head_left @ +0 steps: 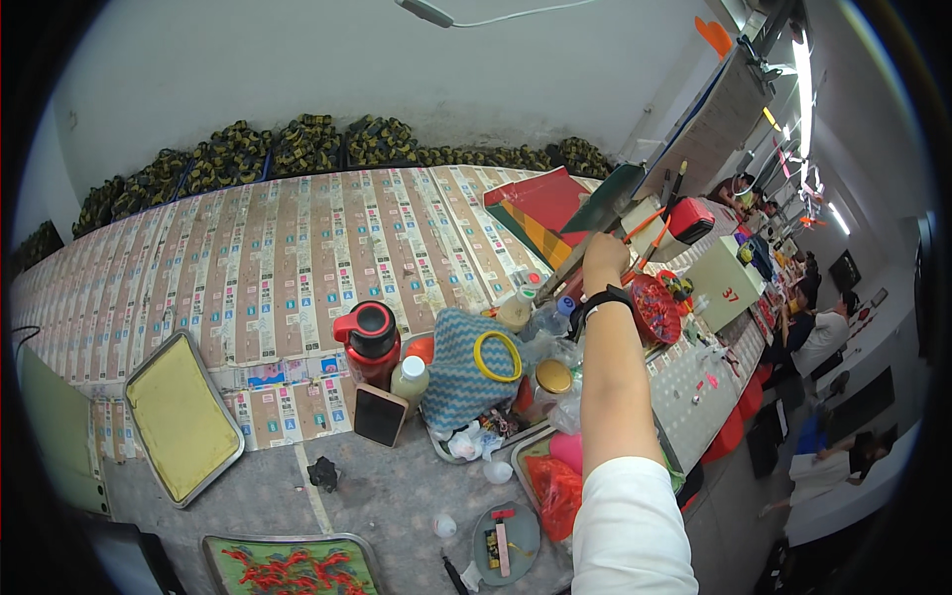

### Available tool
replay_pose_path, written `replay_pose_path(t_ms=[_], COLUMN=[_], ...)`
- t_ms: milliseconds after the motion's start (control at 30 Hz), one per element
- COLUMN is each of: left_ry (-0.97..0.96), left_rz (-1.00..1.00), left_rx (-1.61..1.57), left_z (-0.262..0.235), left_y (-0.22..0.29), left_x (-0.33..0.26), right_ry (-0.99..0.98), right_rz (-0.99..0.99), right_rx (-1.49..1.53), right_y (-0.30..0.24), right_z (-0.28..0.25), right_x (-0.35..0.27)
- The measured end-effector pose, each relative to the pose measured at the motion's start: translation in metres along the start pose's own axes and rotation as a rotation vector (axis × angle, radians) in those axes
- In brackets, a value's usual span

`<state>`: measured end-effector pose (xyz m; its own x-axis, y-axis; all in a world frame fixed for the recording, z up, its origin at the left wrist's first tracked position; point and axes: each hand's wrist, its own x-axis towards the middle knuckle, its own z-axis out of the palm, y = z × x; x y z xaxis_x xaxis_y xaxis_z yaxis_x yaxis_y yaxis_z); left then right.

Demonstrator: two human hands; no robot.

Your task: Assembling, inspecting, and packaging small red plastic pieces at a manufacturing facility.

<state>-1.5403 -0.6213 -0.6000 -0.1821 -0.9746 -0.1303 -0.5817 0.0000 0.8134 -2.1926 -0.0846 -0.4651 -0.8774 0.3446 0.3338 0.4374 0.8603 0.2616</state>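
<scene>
The right hand point(605, 256) reaches far over the worktop's point(397, 496) right edge, clenched around 1 orange-handled tool point(645, 223) that juts up-right, just above the round red tray point(654, 309).

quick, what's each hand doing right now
left hand: not in view.
right hand: raised by the orange-handled tools; grip cannot be told.

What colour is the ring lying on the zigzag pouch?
Yellow: the ring lies on the blue-and-white zigzag pouch, clearest in the head view.
</scene>
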Motion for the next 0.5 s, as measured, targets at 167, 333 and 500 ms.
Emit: replay_pose_path(t_ms=[167,333,500], left_ry=[-0.042,-0.081,-0.075], left_rz=[0.016,0.026,0.124], left_rx=[0.0,0.01,-0.003], left_z=[-0.004,-0.012,-0.02], left_y=[0.009,0.015,0.054], left_x=[-0.004,-0.008,-0.031], right_ry=[0.173,0.202,0.343], right_rz=[0.044,-0.06,-0.171], right_rx=[0.082,0.115,0.174], right_y=[0.007,0.004,0.006], right_z=[0.016,-0.007,-0.052], right_x=[0.007,-0.008,-0.01])
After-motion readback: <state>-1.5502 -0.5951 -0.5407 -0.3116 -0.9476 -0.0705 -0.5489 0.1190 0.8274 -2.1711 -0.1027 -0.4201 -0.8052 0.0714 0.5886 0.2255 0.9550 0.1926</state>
